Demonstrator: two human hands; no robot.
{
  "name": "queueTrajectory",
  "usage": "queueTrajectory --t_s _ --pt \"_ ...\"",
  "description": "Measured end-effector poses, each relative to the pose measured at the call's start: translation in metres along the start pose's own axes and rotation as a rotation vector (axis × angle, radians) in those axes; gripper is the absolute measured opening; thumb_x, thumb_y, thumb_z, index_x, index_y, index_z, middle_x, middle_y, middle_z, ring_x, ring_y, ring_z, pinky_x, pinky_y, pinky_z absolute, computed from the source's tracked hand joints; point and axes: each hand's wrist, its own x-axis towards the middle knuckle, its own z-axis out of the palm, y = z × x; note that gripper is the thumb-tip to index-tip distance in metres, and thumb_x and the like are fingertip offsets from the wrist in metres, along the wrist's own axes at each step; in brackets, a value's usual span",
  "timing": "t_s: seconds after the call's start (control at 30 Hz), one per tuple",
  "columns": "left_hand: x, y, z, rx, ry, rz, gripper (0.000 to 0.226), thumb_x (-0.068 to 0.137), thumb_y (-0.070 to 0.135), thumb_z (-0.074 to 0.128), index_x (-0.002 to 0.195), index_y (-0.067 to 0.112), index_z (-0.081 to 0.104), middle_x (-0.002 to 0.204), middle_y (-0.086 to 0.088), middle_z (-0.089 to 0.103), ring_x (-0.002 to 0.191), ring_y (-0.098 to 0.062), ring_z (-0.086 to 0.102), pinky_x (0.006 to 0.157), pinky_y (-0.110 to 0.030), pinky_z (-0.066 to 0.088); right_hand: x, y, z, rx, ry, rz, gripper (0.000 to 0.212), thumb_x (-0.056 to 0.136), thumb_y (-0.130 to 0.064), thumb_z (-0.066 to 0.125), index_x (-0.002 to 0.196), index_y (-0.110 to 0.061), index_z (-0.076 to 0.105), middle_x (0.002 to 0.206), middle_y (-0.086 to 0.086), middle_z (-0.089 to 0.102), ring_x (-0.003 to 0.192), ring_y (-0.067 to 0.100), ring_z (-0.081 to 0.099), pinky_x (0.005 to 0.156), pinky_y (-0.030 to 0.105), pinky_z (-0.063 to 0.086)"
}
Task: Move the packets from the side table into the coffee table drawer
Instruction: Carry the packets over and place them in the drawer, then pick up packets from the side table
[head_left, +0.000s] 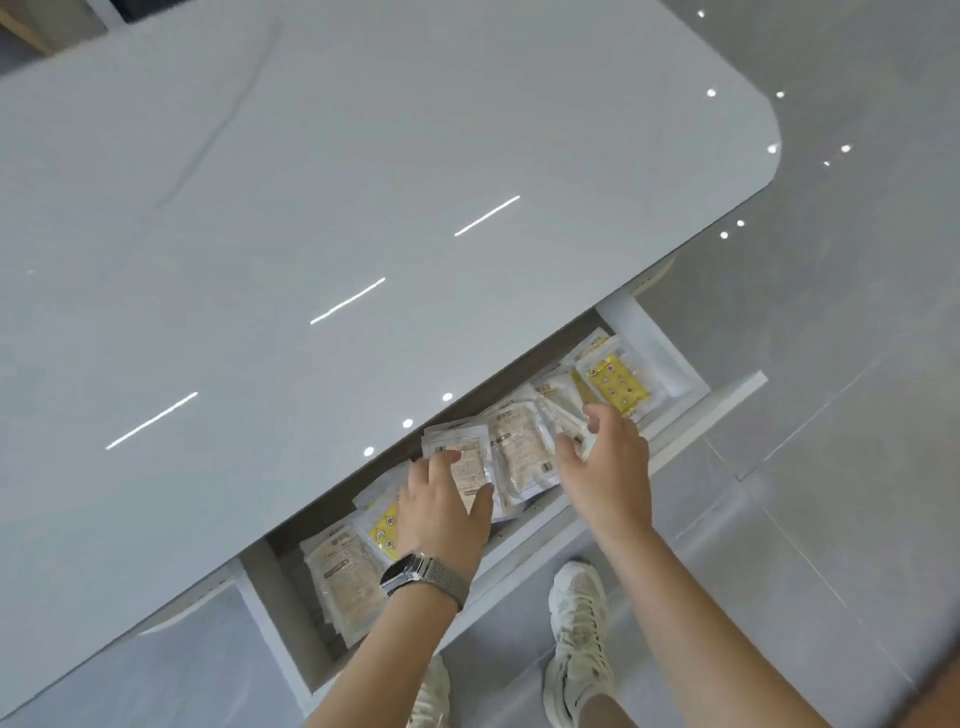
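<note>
The coffee table drawer (696, 415) stands pulled out under the glossy white table top (311, 208). Several packets lie inside it: beige printed ones in the middle (519, 452) and at the left end (348, 577), and a yellow patterned one (618, 387) at the right end. My left hand (447, 514), with a watch on the wrist, rests flat on the middle packets, fingers spread. My right hand (608, 457) hovers over the packets to the right, fingers apart, touching a clear packet edge. Neither hand closes around a packet.
The table top fills the upper left of the view and overhangs the back of the drawer. Grey tiled floor (831, 467) lies to the right and below. My two white shoes (576, 639) stand on the floor just in front of the drawer.
</note>
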Motion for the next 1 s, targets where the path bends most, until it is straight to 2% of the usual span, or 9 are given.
queueTrajectory --t_s 0.13,0.23,0.33,0.47,0.57,0.67,0.83,1.0 --pt "-0.039 0.053 -0.047 0.26 -0.138 0.27 0.045 0.093 0.048 0.043 0.135 0.033 0.043 0.143 0.008 0.043 0.133 -0.019 0.037 0.106 -0.037 0.038 -0.038 0.003 -0.071 -0.004 0.022 0.057 0.031 0.091 -0.036 0.056 0.119 -0.024 0.06 0.118 -0.004 0.061 0.115 0.017 0.05 0.084 0.033 0.05" --pt "-0.071 0.106 -0.082 0.454 -0.2 0.43 0.042 0.094 0.048 0.038 0.132 0.035 0.049 0.142 0.011 0.047 0.134 -0.017 0.036 0.107 -0.037 0.032 -0.074 0.007 -0.14 0.06 0.153 0.19 0.026 0.09 -0.035 0.056 0.113 -0.028 0.061 0.111 -0.01 0.063 0.11 0.014 0.056 0.081 0.031 0.048" --pt "-0.114 0.161 -0.111 0.499 -0.215 0.601 0.041 0.093 0.048 0.039 0.131 0.035 0.049 0.14 0.01 0.049 0.131 -0.017 0.039 0.105 -0.039 0.034 -0.117 0.019 -0.212 0.119 0.327 0.276 0.024 0.086 -0.035 0.061 0.108 -0.028 0.064 0.107 -0.007 0.066 0.106 0.017 0.06 0.078 0.031 0.047" --pt "-0.188 0.226 -0.135 0.569 -0.232 0.829 0.044 0.092 0.052 0.041 0.132 0.035 0.049 0.134 0.006 0.053 0.127 -0.017 0.045 0.104 -0.037 0.038 -0.191 0.04 -0.293 0.13 0.465 0.347 0.026 0.083 -0.038 0.066 0.107 -0.028 0.066 0.101 -0.002 0.067 0.101 0.022 0.062 0.076 0.029 0.044" --pt "-0.25 0.267 -0.134 0.576 -0.223 0.994 0.042 0.091 0.053 0.043 0.127 0.036 0.052 0.123 0.008 0.058 0.117 -0.015 0.052 0.097 -0.034 0.043 -0.249 0.056 -0.346 0.136 0.592 0.414 0.023 0.084 -0.035 0.066 0.104 -0.025 0.068 0.101 -0.002 0.069 0.1 0.023 0.062 0.076 0.029 0.044" --pt "-0.321 0.303 -0.121 0.588 -0.274 1.165 0.041 0.091 0.053 0.042 0.127 0.037 0.051 0.124 0.009 0.056 0.117 -0.014 0.052 0.097 -0.033 0.043 -0.31 0.082 -0.394 0.126 0.707 0.478 0.023 0.085 -0.034 0.065 0.104 -0.023 0.069 0.102 -0.001 0.069 0.099 0.023 0.062 0.077 0.031 0.046" --pt "-0.448 0.326 -0.091 0.578 -0.341 1.392 0.039 0.092 0.05 0.043 0.126 0.034 0.053 0.114 0.006 0.059 0.111 -0.015 0.053 0.093 -0.033 0.045 -0.433 0.132 -0.446 0.088 0.752 0.625 0.023 0.084 -0.031 0.064 0.105 -0.024 0.067 0.104 0.001 0.067 0.102 0.025 0.062 0.082 0.035 0.047" --pt "-0.582 0.292 -0.053 0.595 -0.427 1.597 0.037 0.091 0.048 0.045 0.123 0.032 0.056 0.113 0.005 0.062 0.113 -0.019 0.053 0.092 -0.035 0.045 -0.581 0.176 -0.458 0.093 0.83 0.764 0.028 0.084 -0.037 0.062 0.11 -0.026 0.064 0.104 -0.003 0.065 0.1 0.02 0.061 0.082 0.034 0.049"
